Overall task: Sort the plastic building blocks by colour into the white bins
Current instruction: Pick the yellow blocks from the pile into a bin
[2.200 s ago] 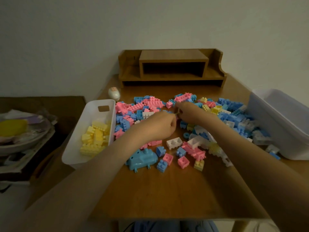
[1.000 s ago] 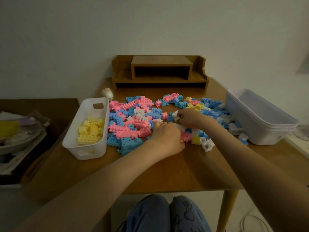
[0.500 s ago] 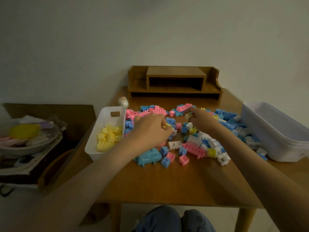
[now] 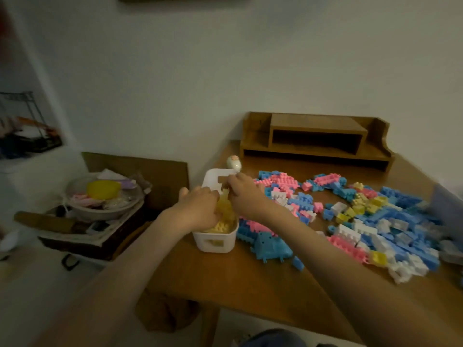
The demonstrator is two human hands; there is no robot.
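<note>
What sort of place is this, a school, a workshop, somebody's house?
Probably a room in someone's home: a wooden table with a desk shelf at its back, toy blocks strewn over it, and a cluttered bowl on a low stand beside it.

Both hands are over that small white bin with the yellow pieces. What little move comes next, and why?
Probably drop whatever they carry: the left hand and right hand are over the white bin, which holds yellow blocks. The blur hides their grip. More yellow ones wait in the mixed pile.
</note>
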